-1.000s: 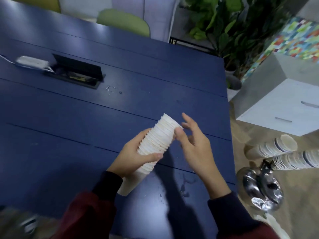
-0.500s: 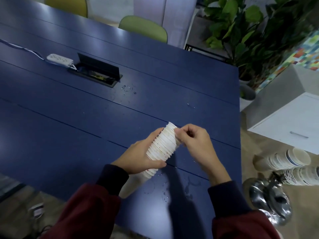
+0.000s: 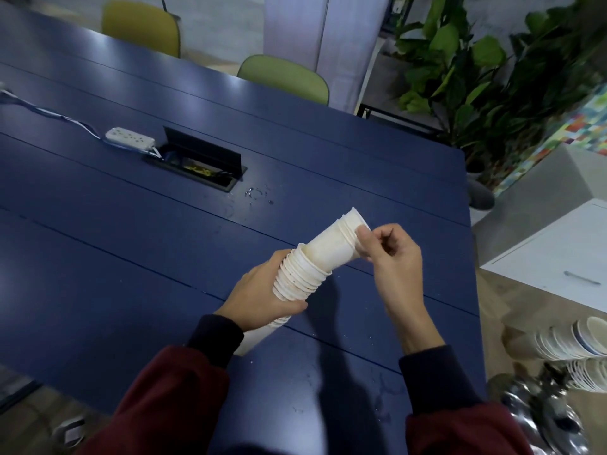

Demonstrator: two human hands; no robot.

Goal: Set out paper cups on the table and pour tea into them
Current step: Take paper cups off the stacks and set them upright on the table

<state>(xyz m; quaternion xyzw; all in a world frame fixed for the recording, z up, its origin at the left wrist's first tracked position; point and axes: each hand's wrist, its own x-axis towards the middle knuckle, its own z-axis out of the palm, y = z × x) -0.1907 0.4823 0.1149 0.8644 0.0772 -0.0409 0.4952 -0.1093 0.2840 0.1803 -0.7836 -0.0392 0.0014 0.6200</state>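
Two hands work one nested stack of white paper cups (image 3: 295, 284), held slanted over the near right part of the dark blue plank table (image 3: 131, 241). Left hand (image 3: 262, 297) wraps fingers and thumb round the lower stack; right hand (image 3: 394, 261) pinches the rim of the topmost white cups (image 3: 331, 247), which sit part-way out of the rest, mouth pointing up and away. Off the table's right edge: shiny metal kettle (image 3: 542, 418) and two more lying stacks of paper cups (image 3: 555, 343).
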